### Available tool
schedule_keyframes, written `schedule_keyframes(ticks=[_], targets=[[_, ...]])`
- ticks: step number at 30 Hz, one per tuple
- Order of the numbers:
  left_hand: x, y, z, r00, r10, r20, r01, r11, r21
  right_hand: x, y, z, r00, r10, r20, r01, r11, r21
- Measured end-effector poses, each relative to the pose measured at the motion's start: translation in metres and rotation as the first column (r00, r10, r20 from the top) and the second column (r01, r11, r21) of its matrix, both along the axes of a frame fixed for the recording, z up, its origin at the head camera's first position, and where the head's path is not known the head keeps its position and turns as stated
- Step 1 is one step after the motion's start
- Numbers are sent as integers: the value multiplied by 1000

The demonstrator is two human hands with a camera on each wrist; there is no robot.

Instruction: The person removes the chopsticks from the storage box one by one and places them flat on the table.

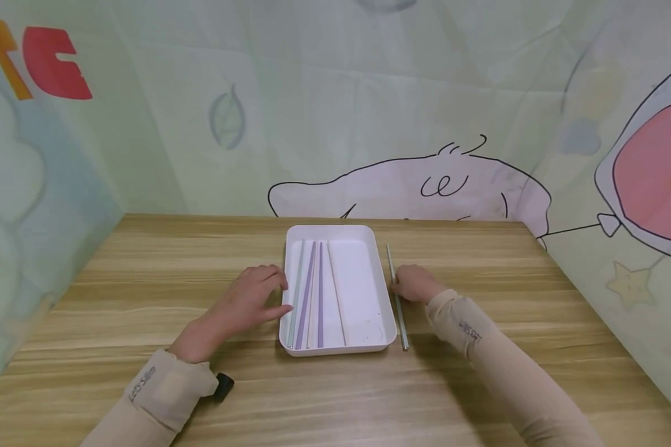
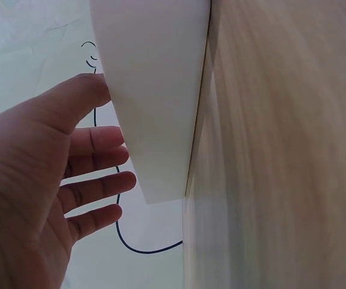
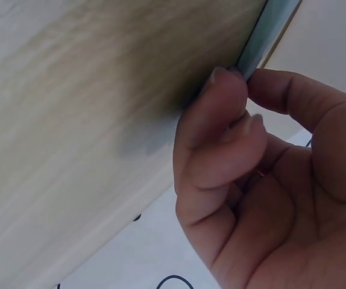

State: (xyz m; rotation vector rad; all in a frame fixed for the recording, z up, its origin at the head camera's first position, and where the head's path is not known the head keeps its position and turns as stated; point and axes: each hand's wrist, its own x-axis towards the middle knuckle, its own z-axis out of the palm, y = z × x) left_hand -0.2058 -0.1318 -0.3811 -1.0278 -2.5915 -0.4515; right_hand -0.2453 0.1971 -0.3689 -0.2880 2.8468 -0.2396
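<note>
A white rectangular tray [image 1: 363,292] lies on the table with several chopsticks in it: a pale green one [image 1: 297,292] at the left, purple ones [image 1: 320,298] beside it, and a thin beige one [image 1: 337,295] slanting near the middle. To the right of the tray, a grey-green chopstick [image 1: 401,316] lies along the table, apart from the tray wall. My right hand [image 1: 416,284] pinches it between thumb and fingertips, as the right wrist view shows too. At the tray's left rim, my left hand [image 1: 251,298] has thumb and fingers spread, fingertips at the rim.
The wood-grain table [image 1: 145,285] ends at a printed cloth wall [image 1: 313,124] behind, with cloth also at both sides. On my left wrist sits a black band [image 1: 223,387]. Small dark specks mark the tray floor at its near right.
</note>
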Motion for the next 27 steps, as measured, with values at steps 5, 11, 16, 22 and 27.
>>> schedule_keyframes(ticks=[5,11,16,22,27], targets=[[1,-1,0,1000,4,4,-4,1000,1,-1,-1,1,1000,3,5,-3,1000,6],[1,-2,-2,1000,1,-4,-1,1000,8,-1,-1,0,1000,0,18,0,1000,6],[0,-1,-1,1000,2,22,-2,1000,3,0,2,1,999,-16,31,16,1000,-6],[0,-1,0,999,12,39,-12,1000,-1,0,2,4,1000,1,10,-1,1000,4],[-1,-2,1,999,14,44,-14,1000,-4,1,1,10,1000,4,-4,-4,1000,9]])
